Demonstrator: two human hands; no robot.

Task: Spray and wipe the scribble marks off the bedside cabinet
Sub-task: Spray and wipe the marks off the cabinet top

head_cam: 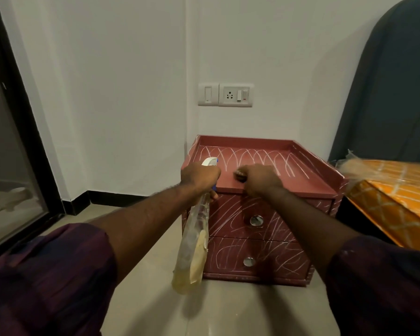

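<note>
Spray bottle [194, 243] gripped at neck by left hand [200, 177], hung nozzle-up at front-left corner of bedside cabinet [277, 183]. Small brownish wiper [240, 177], blurred and kind not told, pinched by curled right hand [261, 179] near front edge of cabinet top.

Scribble marks [243, 156]: white chalky arcs across back half of top, more on drawer fronts [230, 219].

Judged best: marks wetted first, then firm overlapping strokes worked toward raised rim.

Cabinet smooth, matte red-brown. Bottle clear plastic, yellowish liquid.
</note>
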